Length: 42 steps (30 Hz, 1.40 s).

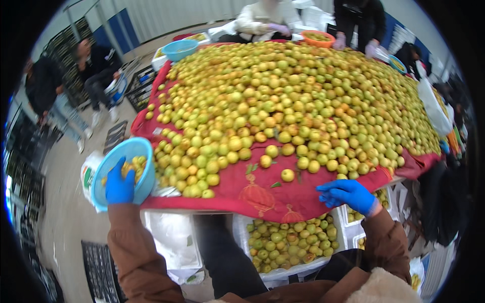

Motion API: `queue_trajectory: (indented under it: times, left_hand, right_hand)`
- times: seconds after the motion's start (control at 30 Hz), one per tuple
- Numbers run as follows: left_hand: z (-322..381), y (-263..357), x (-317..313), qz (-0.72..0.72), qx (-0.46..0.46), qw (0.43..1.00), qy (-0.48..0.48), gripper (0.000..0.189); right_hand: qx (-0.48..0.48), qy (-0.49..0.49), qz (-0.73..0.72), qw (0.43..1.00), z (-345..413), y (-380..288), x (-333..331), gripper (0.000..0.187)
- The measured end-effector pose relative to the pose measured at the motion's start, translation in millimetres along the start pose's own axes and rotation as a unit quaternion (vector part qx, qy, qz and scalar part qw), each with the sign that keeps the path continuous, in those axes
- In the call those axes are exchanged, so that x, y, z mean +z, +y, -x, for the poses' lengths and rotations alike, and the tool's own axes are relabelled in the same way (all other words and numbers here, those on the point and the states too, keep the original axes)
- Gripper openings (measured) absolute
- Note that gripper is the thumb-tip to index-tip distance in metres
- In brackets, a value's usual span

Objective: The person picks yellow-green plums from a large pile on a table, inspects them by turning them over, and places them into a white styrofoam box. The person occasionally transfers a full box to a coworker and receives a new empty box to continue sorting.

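A large heap of small yellow-green fruits (273, 98) covers a table spread with a red cloth (231, 185). My left hand (120, 182), in a blue glove, reaches into a light blue plastic basket (147, 185) at the table's left corner; some fruits lie in it, and whether the fingers grip one is hidden. Over the cloth's front right edge is my right hand (346, 195), also blue-gloved, its fingers loosely bent with no fruit in them. A few loose fruits and green leaves lie on the cloth between my hands.
Below the table's front edge stands a white foam box (343, 242) of fruits, with an open white box (172, 238) left of it. Black plastic crates (100, 265) lie on the floor at left. Co-workers handle fruit at the far side near an orange basket (318, 39); two people are at left.
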<state>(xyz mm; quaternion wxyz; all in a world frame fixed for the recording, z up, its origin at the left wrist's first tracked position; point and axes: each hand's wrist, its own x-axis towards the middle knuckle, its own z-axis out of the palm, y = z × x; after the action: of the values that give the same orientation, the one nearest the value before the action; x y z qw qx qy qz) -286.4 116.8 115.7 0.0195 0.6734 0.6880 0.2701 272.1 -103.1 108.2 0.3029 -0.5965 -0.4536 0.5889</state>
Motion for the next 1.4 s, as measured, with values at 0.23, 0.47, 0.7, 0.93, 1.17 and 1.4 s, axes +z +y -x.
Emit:
queue_trajectory:
  times: [0.23, 0.47, 0.7, 0.93, 1.17, 1.4]
  left_hand:
    - [115, 183, 61, 0.587, 0.012, 0.803, -0.105, 0.035]
    - [181, 290, 147, 0.7, -0.323, 0.434, -0.467, 0.043]
    - [188, 286, 186, 0.73, -0.314, 0.517, -0.317, 0.041]
    - [180, 265, 184, 0.702, -0.307, 0.568, -0.302, 0.032]
    - [184, 266, 180, 0.718, -0.326, 0.542, -0.291, 0.024]
    - [181, 267, 179, 0.703, -0.369, 0.517, -0.32, 0.024]
  right_hand:
    - [-0.32, 0.219, 0.427, 0.817, -83, 9, -55, 0.051]
    - [0.017, 0.359, 0.442, 0.822, -203, -9, -68, 0.099]
    - [-0.224, 0.276, 0.533, 0.768, -211, -13, 7, 0.095]
    - [-0.31, 0.122, 0.6, 0.727, -172, -3, 70, 0.077]
    - [-0.273, 0.271, 0.41, 0.827, -174, -14, -13, 0.022]
    - [-0.066, 0.347, 0.6, 0.718, -207, -3, -92, 0.021]
